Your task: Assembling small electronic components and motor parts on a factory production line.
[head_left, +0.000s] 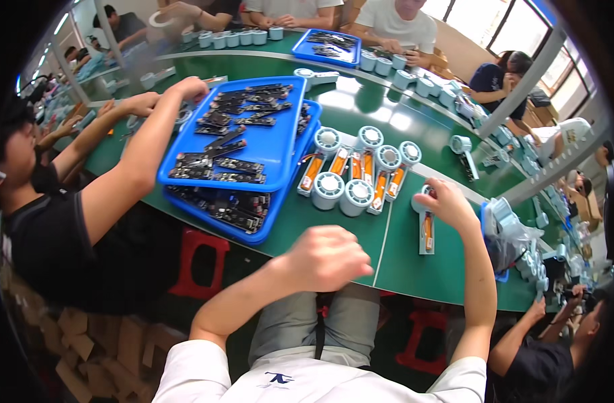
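My right hand (448,203) grips the round head of a pale-blue handheld fan (426,235). Its open handle lies toward me on the green table, with an orange battery inside. My left hand (328,258), a little blurred, hovers over the table's front edge with its fingers curled in. Whether anything is inside that hand is hidden. Between and beyond my hands lies a group of similar fans (358,196), round grilles up, orange batteries showing in their handles.
Left of the fans, a blue tray (280,178) of black circuit boards rests on another blue tray (253,236). A co-worker's arm (136,161) reaches past it. More fans (424,86) line the far side, and a plastic bag (518,235) lies at right. Red stools (199,262) stand below.
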Demonstrator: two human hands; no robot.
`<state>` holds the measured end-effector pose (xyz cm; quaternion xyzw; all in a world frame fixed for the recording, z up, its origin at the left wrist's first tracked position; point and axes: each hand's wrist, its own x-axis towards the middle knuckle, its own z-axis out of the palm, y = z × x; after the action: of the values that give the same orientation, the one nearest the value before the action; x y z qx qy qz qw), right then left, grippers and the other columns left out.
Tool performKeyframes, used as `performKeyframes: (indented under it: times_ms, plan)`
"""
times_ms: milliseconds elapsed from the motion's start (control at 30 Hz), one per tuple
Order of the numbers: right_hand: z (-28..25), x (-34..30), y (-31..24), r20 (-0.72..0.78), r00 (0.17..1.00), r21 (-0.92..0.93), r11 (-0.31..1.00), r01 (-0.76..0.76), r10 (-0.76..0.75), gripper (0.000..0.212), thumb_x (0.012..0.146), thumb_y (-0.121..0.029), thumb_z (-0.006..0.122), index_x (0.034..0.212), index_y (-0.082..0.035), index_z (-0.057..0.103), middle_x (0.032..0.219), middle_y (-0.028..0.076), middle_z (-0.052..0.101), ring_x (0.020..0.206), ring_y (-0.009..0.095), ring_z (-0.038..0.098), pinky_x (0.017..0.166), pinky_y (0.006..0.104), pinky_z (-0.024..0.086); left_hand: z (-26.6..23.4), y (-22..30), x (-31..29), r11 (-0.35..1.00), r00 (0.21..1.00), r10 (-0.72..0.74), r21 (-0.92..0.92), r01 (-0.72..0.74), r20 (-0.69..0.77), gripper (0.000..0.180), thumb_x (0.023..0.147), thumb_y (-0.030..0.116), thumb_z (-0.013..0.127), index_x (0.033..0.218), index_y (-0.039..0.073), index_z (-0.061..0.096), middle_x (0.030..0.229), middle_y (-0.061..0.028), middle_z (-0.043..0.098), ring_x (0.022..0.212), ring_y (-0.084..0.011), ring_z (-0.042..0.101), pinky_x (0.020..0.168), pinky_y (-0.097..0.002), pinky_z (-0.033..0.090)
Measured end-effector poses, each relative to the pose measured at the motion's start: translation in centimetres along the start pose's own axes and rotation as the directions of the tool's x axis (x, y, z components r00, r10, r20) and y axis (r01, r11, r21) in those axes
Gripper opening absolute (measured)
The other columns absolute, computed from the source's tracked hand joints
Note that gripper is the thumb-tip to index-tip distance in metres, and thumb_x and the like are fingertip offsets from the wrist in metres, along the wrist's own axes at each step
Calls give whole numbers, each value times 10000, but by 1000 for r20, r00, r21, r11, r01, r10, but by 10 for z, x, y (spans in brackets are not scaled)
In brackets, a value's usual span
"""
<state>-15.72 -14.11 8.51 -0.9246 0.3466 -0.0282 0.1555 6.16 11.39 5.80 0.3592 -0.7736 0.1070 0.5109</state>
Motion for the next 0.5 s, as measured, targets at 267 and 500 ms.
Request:
performKeyframes:
  times_ms: [267,500]
  plan:
    - [30,4,62,-779,620,170,920,354,-95,123,965,-114,626,1001,-8,678,953,143,683,863,278,667,759,368,522,-157,-76,19,789,719,-582,478,386,381,303,887,18,681,1190,13,681,1131,-160,628,1111,-319,598,964,-388,494]
    - [50,-10,69,-775,616,252,825,506,-141,96,895,-24,631,961,7,693,920,115,671,857,223,664,779,319,515,-182,-100,25,660,412,-738,449,602,533,314,830,14,750,1142,22,714,1072,-87,601,970,-234,609,878,-320,495]
